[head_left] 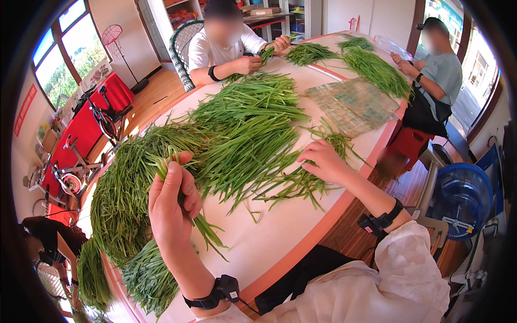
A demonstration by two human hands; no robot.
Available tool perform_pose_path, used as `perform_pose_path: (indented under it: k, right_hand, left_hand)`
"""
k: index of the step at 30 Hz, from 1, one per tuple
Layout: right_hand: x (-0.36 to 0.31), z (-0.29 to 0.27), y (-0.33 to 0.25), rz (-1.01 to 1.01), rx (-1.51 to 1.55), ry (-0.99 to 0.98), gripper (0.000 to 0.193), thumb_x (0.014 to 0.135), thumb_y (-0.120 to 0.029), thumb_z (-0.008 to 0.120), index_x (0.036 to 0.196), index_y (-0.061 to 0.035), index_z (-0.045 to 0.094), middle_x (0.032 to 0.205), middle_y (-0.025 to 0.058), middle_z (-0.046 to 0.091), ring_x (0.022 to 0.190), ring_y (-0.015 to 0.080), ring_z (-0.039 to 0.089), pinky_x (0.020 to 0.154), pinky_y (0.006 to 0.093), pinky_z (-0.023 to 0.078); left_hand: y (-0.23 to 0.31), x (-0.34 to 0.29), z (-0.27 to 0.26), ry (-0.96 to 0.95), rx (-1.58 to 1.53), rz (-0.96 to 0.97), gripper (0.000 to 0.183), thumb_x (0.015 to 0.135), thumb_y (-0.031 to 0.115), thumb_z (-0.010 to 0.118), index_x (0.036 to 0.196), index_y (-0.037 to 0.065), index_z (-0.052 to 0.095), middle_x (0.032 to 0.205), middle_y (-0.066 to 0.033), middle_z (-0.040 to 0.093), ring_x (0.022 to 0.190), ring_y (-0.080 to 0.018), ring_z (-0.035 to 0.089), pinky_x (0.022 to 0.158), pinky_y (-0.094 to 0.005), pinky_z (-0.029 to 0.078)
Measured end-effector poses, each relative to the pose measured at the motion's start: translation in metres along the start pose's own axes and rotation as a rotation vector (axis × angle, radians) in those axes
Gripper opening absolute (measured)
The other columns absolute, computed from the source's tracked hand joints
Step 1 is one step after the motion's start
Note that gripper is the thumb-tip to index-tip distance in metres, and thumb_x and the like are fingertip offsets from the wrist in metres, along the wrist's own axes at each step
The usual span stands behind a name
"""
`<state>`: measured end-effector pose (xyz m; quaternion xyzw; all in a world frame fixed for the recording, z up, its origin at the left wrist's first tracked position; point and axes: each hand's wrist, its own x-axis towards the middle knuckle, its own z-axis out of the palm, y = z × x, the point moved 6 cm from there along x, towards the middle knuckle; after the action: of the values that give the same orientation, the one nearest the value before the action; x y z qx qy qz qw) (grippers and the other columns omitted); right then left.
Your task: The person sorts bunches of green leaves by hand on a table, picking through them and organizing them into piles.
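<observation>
My left hand (175, 196) is raised over the near left of the table, its fingers wrapped round a small bunch of garlic chives (207, 232). The pale stem ends stick up past the thumb, and the green leaves hang out below the palm. My right hand (325, 162) hovers at a loose, scattered heap of chives (293, 185) to the right, with fingers curled in. Whatever its fingertips pinch, if anything, is too small to make out. Between and beyond my hands spreads a large pile of chives (250, 107), with a darker mound (124, 188) at the left.
A long white table (280, 226) with a pink edge carries more chives (377, 70) and a patterned sheet (353, 105). Two people sit across it, handling chives or with hands raised; another bends at the lower left. A blue tub (463, 196) stands at the right.
</observation>
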<state>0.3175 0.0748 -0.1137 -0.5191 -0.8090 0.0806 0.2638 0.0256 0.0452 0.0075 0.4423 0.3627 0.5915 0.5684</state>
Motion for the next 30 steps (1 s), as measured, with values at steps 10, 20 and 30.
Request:
perform_pose_path:
  k: [10,20,30]
  right_hand:
    - [0.010,-0.011,0.002,0.061,0.141,-0.122,0.011,0.075,-0.011,0.061,0.086,-0.0091,0.061,0.084,0.0036,0.059,0.086,0.0219,0.054,0.076,0.0343,0.040]
    - [-0.003,-0.034,0.032,0.135,0.028,-0.207,0.015,0.075,-0.011,0.059,0.088,-0.0072,0.063,0.084,0.0091,0.062,0.082,0.0261,0.057,0.073,0.0366,0.044]
    - [0.034,0.016,0.029,0.043,-0.116,-0.109,0.014,0.070,-0.016,0.062,0.083,-0.0127,0.065,0.080,0.0067,0.055,0.087,0.0272,0.047,0.081,0.0365,0.038]
  left_hand:
    - [0.001,0.000,-0.004,0.021,0.001,0.005,0.025,0.093,0.022,0.044,0.105,0.001,0.053,0.065,0.0023,0.039,0.045,-0.0039,0.031,0.037,-0.0187,0.023]
    - [0.002,-0.001,-0.001,-0.024,-0.018,0.012,0.026,0.093,0.023,0.045,0.106,0.002,0.053,0.065,0.0026,0.039,0.046,-0.0038,0.031,0.038,-0.0187,0.024]
    - [0.001,0.000,0.003,0.017,0.007,-0.008,0.026,0.094,0.022,0.043,0.107,0.002,0.051,0.063,0.0026,0.038,0.043,-0.0040,0.028,0.035,-0.0187,0.022]
